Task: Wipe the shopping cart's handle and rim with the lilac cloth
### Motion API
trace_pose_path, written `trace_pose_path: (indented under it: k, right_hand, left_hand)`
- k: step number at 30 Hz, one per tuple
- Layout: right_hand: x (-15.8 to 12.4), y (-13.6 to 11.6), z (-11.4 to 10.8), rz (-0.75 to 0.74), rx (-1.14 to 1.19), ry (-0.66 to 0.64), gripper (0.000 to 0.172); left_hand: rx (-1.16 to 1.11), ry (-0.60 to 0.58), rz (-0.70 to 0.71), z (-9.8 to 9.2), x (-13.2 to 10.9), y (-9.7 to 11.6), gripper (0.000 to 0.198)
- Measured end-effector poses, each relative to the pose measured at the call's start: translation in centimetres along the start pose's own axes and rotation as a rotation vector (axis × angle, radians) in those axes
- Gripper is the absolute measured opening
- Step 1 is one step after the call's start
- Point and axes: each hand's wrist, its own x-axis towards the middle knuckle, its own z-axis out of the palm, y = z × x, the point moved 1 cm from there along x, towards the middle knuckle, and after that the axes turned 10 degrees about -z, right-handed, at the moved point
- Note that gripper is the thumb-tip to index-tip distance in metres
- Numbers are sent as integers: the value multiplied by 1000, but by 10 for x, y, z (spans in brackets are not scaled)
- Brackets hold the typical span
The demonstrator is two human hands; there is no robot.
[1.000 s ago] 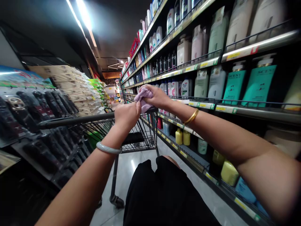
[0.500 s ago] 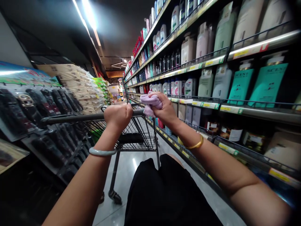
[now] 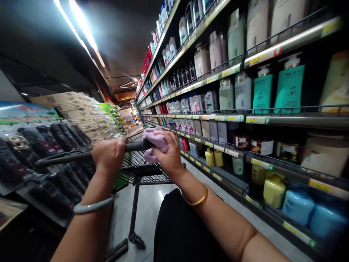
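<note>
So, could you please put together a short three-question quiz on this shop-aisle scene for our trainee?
1. True or false: the left hand is closed around the cart handle.
2. What does the right hand hold against that handle? A) a purple cloth B) a sponge C) a bottle
3. Fill in: the bottle shelves stand on the person's ____ side.
Key: 1 true; 2 A; 3 right.

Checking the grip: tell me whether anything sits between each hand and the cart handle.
A purple cloth is bunched between the right hand and the cart handle. The left hand grips the bar directly, nothing visible between.
</note>
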Motion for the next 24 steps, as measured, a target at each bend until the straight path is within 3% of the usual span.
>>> trace_pose_path:
  k: [3,8,12,15,18,21,24]
  right_hand:
    - [-7,-1,-2,-102,-22,-80,46]
    - [-22,15,-9,168,-101,24,46]
    - [-10,-15,-6,-10,-11,10,46]
    - [-6,-17,-5,-73,-46,-3,41]
    - [-17,7,-9,61,-60,-4,35]
    - [-24,18,-16,246,-11,9,29]
    - [-17,-2,-20,183,73,7,34]
  left_hand:
    - [-38,14,26,-1,-1,-12,61]
    - [-136,46,109,-16,-10,-15,59]
    - [-353,217,87,-38,-33,16,54]
    - [-655,152,32,-46,-48,53,54]
    - [-455,166,11,-43,-52,78,43]
    - [-392,256,-7,-36,-49,79,37]
    - [-425,334,12,-30,-48,71,37]
